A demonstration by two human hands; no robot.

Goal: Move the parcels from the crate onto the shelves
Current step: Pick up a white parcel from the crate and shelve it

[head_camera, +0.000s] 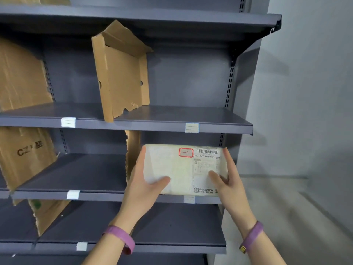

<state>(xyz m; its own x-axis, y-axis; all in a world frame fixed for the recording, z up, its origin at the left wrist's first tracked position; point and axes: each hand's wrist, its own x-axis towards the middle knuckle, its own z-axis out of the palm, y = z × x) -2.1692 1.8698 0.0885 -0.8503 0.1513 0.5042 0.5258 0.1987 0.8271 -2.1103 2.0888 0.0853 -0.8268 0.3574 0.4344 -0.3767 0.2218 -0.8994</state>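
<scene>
A flat white parcel [183, 167] with a barcode label and a red-framed sticker is held in front of the right bay of the second shelf from the bottom [103, 196]. My left hand [145, 184] grips its left edge, thumb on top. On the right edge sits my right hand [227, 178], its thumb pressed on the label. The parcel's near edge hangs over the shelf's front lip. Both wrists wear purple bands. The crate is out of view.
Dark grey metal shelving fills the view, with torn cardboard dividers [122, 73] standing on several levels. White label tags [192, 128] sit on the shelf fronts. A grey wall [305, 92] and pale floor lie to the right of the shelf unit.
</scene>
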